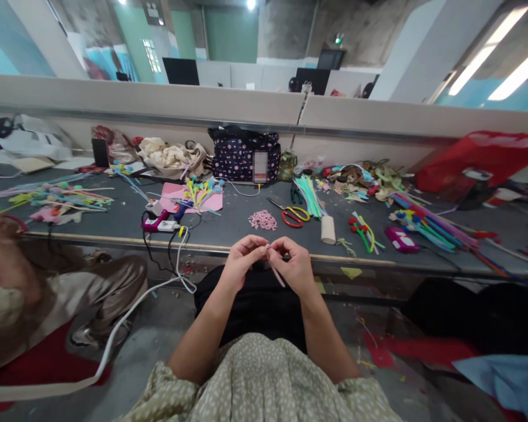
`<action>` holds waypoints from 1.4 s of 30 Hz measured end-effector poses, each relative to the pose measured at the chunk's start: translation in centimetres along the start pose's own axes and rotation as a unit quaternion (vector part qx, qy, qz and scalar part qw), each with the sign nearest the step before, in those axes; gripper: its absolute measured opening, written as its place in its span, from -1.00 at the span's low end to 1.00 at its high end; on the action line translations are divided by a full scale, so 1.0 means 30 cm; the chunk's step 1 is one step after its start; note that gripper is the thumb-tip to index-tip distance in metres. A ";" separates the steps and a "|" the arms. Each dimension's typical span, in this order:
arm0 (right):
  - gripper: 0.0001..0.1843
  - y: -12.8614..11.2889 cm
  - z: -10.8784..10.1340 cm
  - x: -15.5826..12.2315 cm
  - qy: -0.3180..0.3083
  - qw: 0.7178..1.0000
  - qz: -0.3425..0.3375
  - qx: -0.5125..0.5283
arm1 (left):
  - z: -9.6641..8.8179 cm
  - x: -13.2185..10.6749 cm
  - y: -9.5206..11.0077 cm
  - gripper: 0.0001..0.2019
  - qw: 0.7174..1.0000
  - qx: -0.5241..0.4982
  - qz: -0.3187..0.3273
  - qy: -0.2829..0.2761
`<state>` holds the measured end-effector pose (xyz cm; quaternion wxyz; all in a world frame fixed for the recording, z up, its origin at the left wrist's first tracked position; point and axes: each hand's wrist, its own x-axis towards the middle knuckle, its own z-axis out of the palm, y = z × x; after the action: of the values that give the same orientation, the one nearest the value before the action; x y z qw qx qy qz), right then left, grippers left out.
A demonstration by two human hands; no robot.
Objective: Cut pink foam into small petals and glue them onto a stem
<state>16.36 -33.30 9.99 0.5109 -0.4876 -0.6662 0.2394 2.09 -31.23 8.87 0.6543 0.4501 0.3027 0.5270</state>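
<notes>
Just off the table's front edge, above my lap, my left hand (243, 261) and my right hand (295, 265) meet at the fingertips. Between them is a thin pink pipe cleaner (277, 275), whose free end slants down below my right fingers. Both hands pinch its upper end, which the fingertips partly cover. Beyond my hands lies a heap of short curled pink pieces (263, 220). To the right of that heap rest scissors (293, 217) with red and yellow handles. A bundle of green and white pipe cleaners (308, 196) lies past them.
A pale cylinder (328, 230) stands near the table edge. Power strips (161, 223) with cables sit on the left, and a white cable (114, 340) hangs down there. A dark patterned bag (242, 153) is against the partition. At far left shows another person's arm (15, 258).
</notes>
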 end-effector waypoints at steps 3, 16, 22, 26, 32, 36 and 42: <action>-0.93 0.000 -0.002 -0.003 -0.024 0.999 -0.008 -0.036 | -0.004 -0.003 0.020 -0.78 0.998 0.048 0.038 0.000; -0.83 0.022 -0.009 -0.001 -0.038 0.998 0.010 0.045 | -0.031 0.009 -0.004 -0.77 0.992 0.113 0.047 0.034; -0.86 0.015 0.001 -0.002 0.016 1.000 -0.020 0.006 | -0.037 0.018 0.004 -0.77 0.987 0.156 0.027 0.029; -0.81 0.039 0.021 -0.002 0.024 0.993 0.047 0.102 | -0.039 0.021 0.006 -0.75 0.986 0.160 0.038 0.011; -0.76 0.073 0.061 -0.005 0.033 0.941 0.140 0.307 | -0.025 0.027 0.001 -0.74 0.981 0.185 0.053 0.026; -0.81 0.076 0.077 -0.007 0.040 0.925 0.130 0.353 | -0.018 0.031 -0.001 -0.77 0.976 0.202 0.071 0.032; -0.78 0.082 0.089 -0.001 0.041 0.922 0.146 0.357 | -0.014 0.032 0.007 -0.82 0.949 0.282 0.137 0.038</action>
<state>14.91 -31.84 6.98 0.6369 -0.3744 -0.4365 0.5135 1.90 -30.18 8.95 0.4101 0.6330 0.3995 0.5210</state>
